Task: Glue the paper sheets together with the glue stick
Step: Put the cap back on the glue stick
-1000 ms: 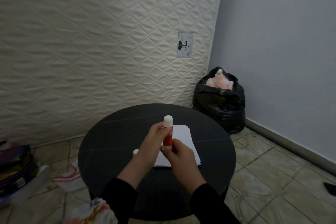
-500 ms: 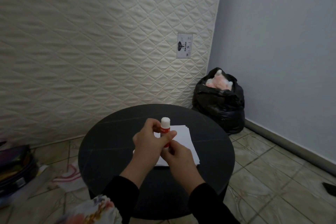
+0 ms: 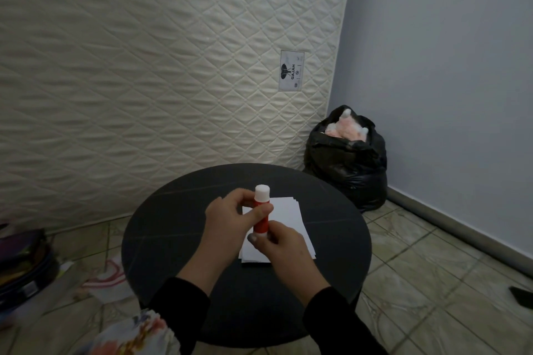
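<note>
A glue stick (image 3: 261, 224) with a red body and a white top stands upright in both of my hands, just above a stack of white paper sheets (image 3: 290, 210) lying on the round black table (image 3: 173, 228). My left hand (image 3: 227, 222) wraps its upper half, with the thumb across the red body. Below it, my right hand (image 3: 281, 248) pinches the stick's base between thumb and fingers. My hands hide the left and near part of the sheets.
A quilted mattress (image 3: 173, 66) leans against the wall behind the table. A black rubbish bag (image 3: 349, 164) sits in the corner at the right. Bags and clutter (image 3: 26, 262) lie on the tiled floor at the left.
My left hand has closed further around the stick, which has sunk a little towards the sheets. A small white piece seen earlier on the table beside my left hand is now hidden.
</note>
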